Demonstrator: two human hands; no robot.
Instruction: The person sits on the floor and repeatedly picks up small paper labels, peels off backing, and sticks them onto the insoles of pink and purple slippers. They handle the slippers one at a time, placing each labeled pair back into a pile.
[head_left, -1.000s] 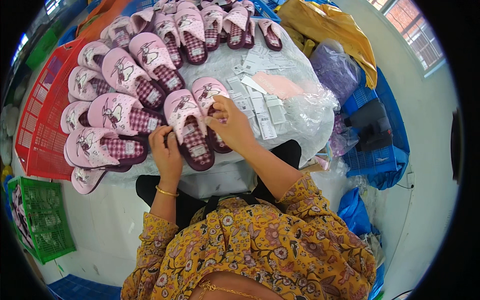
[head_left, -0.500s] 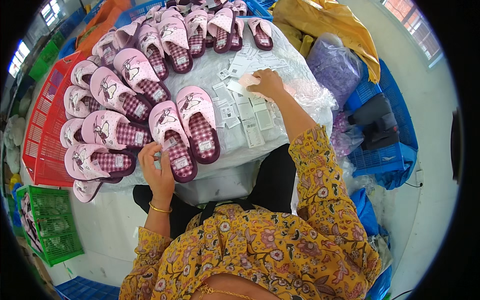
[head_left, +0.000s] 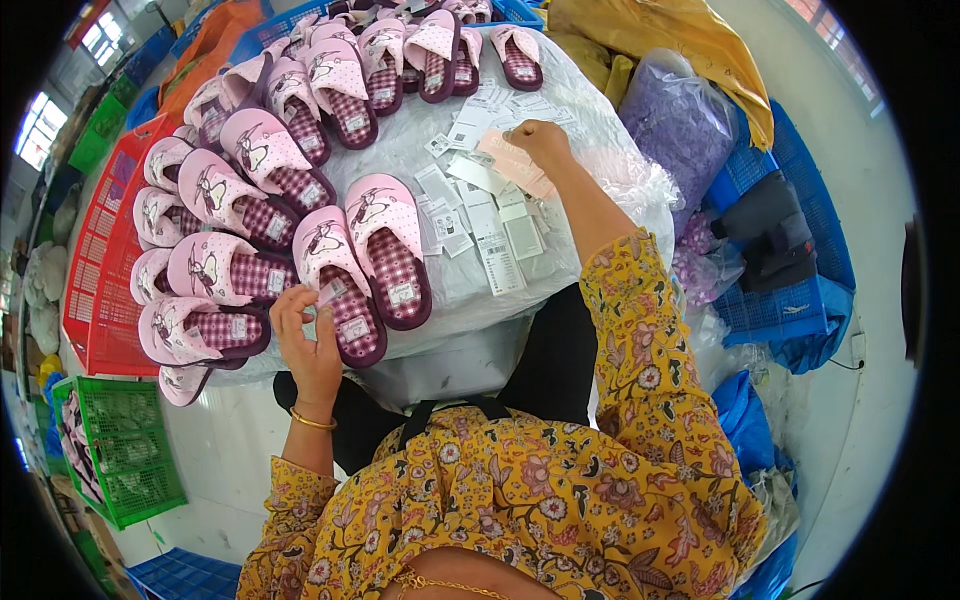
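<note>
Pink dotted slippers (head_left: 384, 222) — plum-and-white checked insoles (head_left: 394, 264), yellow floral shirt (head_left: 490, 490), red crate (head_left: 108, 320)

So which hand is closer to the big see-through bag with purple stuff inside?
Right. The right hand is to the left of the purple bag, at a pink card; the left hand is farther away, down by a pink slipper.

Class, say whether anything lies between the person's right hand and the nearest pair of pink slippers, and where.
Yes: loose white paper tags lie between the right hand, at the pink card, and the pair of slippers. They look flat; nothing visible stands tall there.
</note>
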